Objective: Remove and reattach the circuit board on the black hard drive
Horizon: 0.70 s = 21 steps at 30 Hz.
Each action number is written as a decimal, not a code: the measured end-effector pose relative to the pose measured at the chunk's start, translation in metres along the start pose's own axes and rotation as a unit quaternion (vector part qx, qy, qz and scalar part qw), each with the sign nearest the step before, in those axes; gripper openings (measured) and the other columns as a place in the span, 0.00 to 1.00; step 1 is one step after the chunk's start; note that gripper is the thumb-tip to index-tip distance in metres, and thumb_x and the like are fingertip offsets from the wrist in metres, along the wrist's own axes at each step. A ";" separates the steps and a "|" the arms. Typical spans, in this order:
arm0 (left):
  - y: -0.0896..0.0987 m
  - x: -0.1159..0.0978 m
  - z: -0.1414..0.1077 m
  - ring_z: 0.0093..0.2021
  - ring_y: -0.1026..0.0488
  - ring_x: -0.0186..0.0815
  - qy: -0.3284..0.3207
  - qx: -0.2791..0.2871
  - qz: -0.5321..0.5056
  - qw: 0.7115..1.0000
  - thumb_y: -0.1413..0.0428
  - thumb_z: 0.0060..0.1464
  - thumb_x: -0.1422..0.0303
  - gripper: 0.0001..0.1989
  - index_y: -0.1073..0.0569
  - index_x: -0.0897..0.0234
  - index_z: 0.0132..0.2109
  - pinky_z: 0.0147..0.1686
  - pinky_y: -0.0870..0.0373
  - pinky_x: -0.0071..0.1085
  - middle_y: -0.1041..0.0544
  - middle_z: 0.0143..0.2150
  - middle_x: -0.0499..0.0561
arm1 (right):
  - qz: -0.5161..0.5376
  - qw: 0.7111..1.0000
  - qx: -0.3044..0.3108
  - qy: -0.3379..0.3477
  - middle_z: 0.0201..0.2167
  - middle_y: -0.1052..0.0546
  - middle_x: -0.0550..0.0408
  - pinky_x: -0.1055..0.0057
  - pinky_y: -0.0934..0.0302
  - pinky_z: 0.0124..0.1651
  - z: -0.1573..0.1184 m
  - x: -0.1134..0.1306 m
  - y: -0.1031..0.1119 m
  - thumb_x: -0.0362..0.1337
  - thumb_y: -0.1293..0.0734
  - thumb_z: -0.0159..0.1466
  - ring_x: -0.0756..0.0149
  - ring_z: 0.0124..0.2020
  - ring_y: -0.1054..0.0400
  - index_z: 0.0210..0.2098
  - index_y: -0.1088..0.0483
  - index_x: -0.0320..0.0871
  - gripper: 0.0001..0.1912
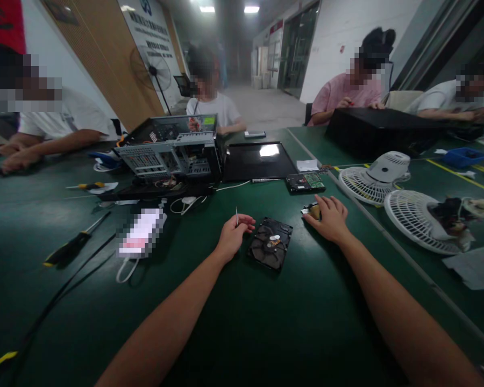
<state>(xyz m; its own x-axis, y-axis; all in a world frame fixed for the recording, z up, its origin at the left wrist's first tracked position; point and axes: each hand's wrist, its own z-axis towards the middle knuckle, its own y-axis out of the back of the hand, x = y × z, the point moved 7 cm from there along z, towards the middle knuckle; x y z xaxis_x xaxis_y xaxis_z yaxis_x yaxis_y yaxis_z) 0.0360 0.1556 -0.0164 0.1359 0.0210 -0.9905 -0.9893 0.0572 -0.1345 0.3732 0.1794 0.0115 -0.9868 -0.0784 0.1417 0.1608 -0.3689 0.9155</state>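
Note:
A black hard drive point(269, 250) lies on the green table in front of me, with a small white piece on its face. Just left of it, my left hand point(233, 237) is closed, holding a thin metal rod point(236, 214) that points upward; the rest of the rod is hidden in the fingers. To the drive's right, my right hand point(331, 220) is closed over a small silvery and tan piece point(306, 210) on the table, mostly covered by the fingers. Beyond that hand sits a second hard drive point(305, 183) with a green circuit board.
An open computer case point(169, 156) stands at the back left, beside a black panel point(258, 161). On the left lie a phone point(142, 232), a screwdriver point(75, 244) and a black cable point(64, 287). White fan parts point(367, 180) rest at right. Other people sit around.

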 end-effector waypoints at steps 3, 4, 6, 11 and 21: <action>-0.001 0.001 0.001 0.38 0.22 0.36 0.001 0.010 -0.003 1.000 0.46 0.52 0.73 0.10 0.24 0.66 0.42 0.39 0.26 0.33 0.19 0.43 0.56 | -0.007 1.000 0.015 -0.003 0.63 0.31 0.39 0.40 0.54 0.64 0.003 -0.004 -0.005 0.62 0.40 0.66 0.36 0.67 0.49 0.72 0.45 0.46 0.43; -0.002 0.001 0.002 0.38 0.22 0.36 0.002 0.012 0.000 1.000 0.46 0.53 0.73 0.10 0.24 0.66 0.42 0.40 0.26 0.33 0.19 0.43 0.56 | -0.004 1.000 0.012 -0.001 0.62 0.30 0.39 0.40 0.53 0.64 0.003 -0.004 -0.004 0.61 0.40 0.65 0.36 0.67 0.48 0.73 0.45 0.47 0.43; -0.003 -0.001 0.002 0.38 0.22 0.36 0.003 0.013 0.003 1.000 0.46 0.53 0.73 0.09 0.24 0.66 0.41 0.40 0.26 0.33 0.19 0.43 0.56 | 0.005 1.000 -0.009 0.009 0.61 0.31 0.39 0.39 0.52 0.63 0.003 -0.003 0.002 0.60 0.38 0.65 0.36 0.65 0.46 0.73 0.45 0.49 0.42; -0.002 -0.004 0.000 0.37 0.22 0.36 0.011 0.003 -0.002 1.000 0.45 0.52 0.74 0.09 0.24 0.67 0.41 0.39 0.26 0.33 0.19 0.43 0.57 | 0.071 0.994 -0.059 0.065 0.67 0.44 0.38 0.43 0.47 0.65 -0.001 0.017 0.020 0.50 0.31 0.62 0.38 0.67 0.48 0.67 0.36 0.46 0.37; 0.017 -0.020 0.002 0.25 0.25 0.32 0.063 0.008 0.114 0.991 0.45 0.47 0.77 0.12 0.24 0.64 0.40 0.23 0.32 0.25 0.20 0.34 0.53 | 0.336 0.939 0.018 -0.064 0.60 0.31 0.41 0.46 0.33 0.59 -0.016 0.014 0.017 0.49 0.28 0.59 0.43 0.59 0.33 0.58 0.27 0.47 0.29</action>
<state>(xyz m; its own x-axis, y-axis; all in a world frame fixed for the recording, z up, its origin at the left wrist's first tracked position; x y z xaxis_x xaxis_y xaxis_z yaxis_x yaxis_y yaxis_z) 0.0161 0.1584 0.0015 -0.0997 -0.0893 -0.9910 -0.9924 0.0812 0.0925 0.3627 0.1573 0.0226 -0.6570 -0.1699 0.7345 0.7502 -0.2432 0.6149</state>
